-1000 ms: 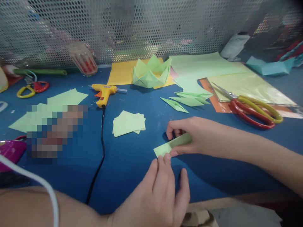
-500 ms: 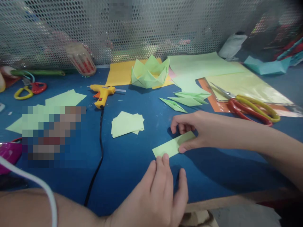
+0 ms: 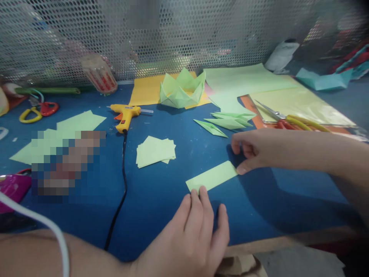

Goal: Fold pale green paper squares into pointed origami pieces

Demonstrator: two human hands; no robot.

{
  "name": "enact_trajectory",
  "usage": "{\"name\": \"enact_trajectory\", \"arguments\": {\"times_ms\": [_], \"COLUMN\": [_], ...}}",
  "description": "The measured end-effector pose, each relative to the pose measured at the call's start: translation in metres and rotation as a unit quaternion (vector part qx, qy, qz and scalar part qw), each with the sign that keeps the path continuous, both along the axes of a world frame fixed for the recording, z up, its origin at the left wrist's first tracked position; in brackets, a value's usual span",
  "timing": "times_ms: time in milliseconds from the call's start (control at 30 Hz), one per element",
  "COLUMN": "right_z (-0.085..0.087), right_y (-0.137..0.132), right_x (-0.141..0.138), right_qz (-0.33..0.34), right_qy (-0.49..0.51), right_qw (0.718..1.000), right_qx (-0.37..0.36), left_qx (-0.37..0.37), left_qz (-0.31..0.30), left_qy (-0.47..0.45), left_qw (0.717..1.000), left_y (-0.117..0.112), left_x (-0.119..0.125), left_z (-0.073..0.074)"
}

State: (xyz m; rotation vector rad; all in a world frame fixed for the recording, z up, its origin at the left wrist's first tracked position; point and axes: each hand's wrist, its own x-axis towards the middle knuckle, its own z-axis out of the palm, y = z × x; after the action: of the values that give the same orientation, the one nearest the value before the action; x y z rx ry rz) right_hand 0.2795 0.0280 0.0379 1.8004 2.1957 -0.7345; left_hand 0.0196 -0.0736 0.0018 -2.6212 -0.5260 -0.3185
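Note:
A pale green paper strip [image 3: 211, 177], seemingly folded lengthwise, lies flat and slanted on the blue tabletop. The fingertips of my left hand [image 3: 187, 231] press on its lower left edge, with the fingers stretched out and the thumb apart. At the strip's right end, the thumb of my right hand [image 3: 253, 152] touches or nearly touches the corner. Its fingers are loosely curled, with a gap to the thumb and nothing between them. To the left rests a stack of small green papers [image 3: 155, 152]. Beyond the strip lie several folded green paper pieces [image 3: 230, 121].
A yellow glue gun [image 3: 125, 114] trails its black cord toward me. A green paper bowl [image 3: 183, 90] of pointed petals stands at the back. Scissors [image 3: 288, 117] lie on papers behind my right forearm; other scissors [image 3: 37, 109] are far left. A white cable [image 3: 43, 223] crosses my left arm.
My right hand has slid right and slightly away along the strip, from its right part to its end corner, baring more of it. My left hand has stayed in place.

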Motion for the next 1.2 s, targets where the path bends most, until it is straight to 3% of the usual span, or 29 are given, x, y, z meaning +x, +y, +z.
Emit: {"name": "enact_trajectory", "arguments": {"times_ms": [67, 167, 267, 467, 700, 967, 1200], "right_z": [0.003, 0.01, 0.013, 0.007, 0.007, -0.002, -0.001], "right_y": [-0.001, -0.002, -0.002, -0.005, -0.005, -0.011, -0.012], "right_x": [-0.001, -0.014, -0.026, -0.031, -0.032, -0.026, -0.03], "right_qz": [0.022, 0.026, 0.075, 0.119, 0.157, 0.124, 0.107], "right_qy": [0.028, 0.087, 0.141, 0.133, 0.158, 0.118, 0.12], "right_qw": [0.999, 0.996, 0.986, 0.984, 0.975, 0.984, 0.987], "right_qx": [0.019, -0.012, -0.038, -0.025, -0.016, 0.043, 0.018], "left_qx": [0.0, 0.003, -0.009, -0.076, -0.124, -0.135, -0.115], "left_qz": [0.002, 0.009, 0.026, 0.059, 0.042, 0.049, 0.047], "left_qy": [-0.003, -0.013, -0.008, 0.015, 0.026, 0.021, 0.021], "left_qw": [1.0, 1.0, 1.0, 0.995, 0.991, 0.989, 0.992], "left_y": [0.0, 0.0, -0.001, -0.001, 0.004, 0.003, 0.003], "left_x": [0.001, 0.002, 0.002, 0.001, 0.003, 0.002, 0.002], "left_z": [-0.001, -0.002, -0.001, 0.0, -0.001, -0.008, -0.004]}}
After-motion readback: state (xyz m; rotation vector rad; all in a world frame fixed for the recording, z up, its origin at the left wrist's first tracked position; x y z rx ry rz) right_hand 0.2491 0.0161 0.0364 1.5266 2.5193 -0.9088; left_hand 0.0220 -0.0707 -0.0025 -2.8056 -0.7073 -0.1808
